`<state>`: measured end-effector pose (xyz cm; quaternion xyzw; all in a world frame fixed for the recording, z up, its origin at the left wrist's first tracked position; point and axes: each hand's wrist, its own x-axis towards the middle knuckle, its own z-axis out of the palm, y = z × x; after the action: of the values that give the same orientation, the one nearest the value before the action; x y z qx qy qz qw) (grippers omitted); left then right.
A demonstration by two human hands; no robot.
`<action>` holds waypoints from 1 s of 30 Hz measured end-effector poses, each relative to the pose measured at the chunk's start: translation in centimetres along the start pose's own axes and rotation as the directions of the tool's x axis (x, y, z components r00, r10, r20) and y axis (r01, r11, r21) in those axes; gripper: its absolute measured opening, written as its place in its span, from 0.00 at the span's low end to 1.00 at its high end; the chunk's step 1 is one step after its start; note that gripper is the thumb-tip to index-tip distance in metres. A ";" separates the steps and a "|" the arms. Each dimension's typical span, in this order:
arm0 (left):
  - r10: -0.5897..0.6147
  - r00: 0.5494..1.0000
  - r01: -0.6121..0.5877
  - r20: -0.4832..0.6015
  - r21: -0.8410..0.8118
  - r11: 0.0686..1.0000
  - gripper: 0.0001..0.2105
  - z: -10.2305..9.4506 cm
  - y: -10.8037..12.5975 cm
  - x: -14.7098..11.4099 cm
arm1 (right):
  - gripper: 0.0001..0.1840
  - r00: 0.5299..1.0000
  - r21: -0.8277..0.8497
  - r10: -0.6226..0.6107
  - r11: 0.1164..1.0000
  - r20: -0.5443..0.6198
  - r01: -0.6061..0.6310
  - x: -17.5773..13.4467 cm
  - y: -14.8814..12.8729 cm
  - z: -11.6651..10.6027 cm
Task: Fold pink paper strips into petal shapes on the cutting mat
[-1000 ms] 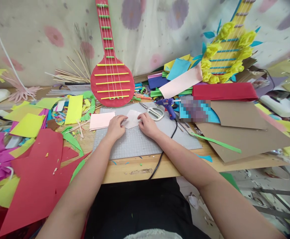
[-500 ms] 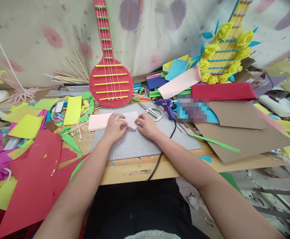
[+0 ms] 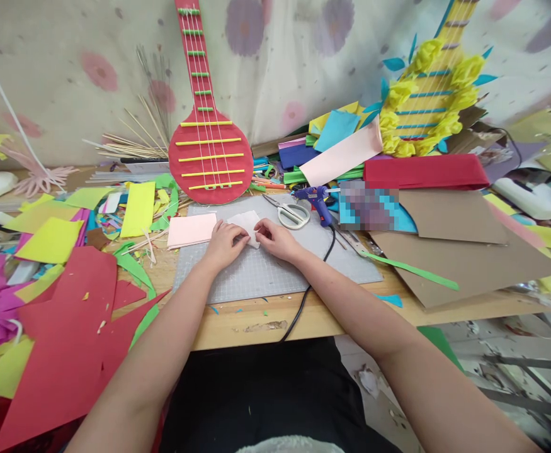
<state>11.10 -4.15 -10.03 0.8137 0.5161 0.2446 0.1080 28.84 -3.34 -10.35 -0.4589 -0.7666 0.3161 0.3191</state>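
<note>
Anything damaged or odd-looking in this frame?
Yes. A pixelated patch just right of the glue gun hides what lies there. Near the front edge of the wooden table is a rough, discoloured spot, unlike the smoother wood around it.

Left hand point(image 3: 228, 245) and right hand point(image 3: 276, 240) close together over gray mat point(image 3: 275, 277), fingertips at pale paper point(image 3: 244, 220); exact grip unclear. Folded pink paper point(image 3: 191, 231) beside left hand. Scissors point(image 3: 294, 217) beyond right hand, blue glue gun point(image 3: 320, 204) farther right. Red stringed instrument point(image 3: 210, 157) upright behind mat. Cluttered tabletop point(image 3: 313, 321).
</note>
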 end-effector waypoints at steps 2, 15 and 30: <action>-0.041 0.999 0.041 -0.010 0.017 0.999 0.08 0.2 -0.1 0.2 | 0.10 1.000 -0.013 -0.004 1.000 0.003 0.005 0.0 -0.2 0.1; -0.059 0.996 0.069 -0.060 0.191 0.979 0.07 0.9 0.7 1.0 | 0.13 0.998 -0.187 -0.055 0.981 -0.024 0.050 0.1 0.3 1.0; -0.001 0.998 0.017 -0.056 0.282 0.959 0.05 1.0 1.0 1.0 | 0.10 0.999 -0.186 -0.053 0.981 -0.008 0.050 0.2 0.2 0.8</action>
<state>12.73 -3.65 -10.17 0.8114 0.5523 0.1902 -0.0222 28.20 -3.21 -10.90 -0.4688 -0.8023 0.2317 0.2879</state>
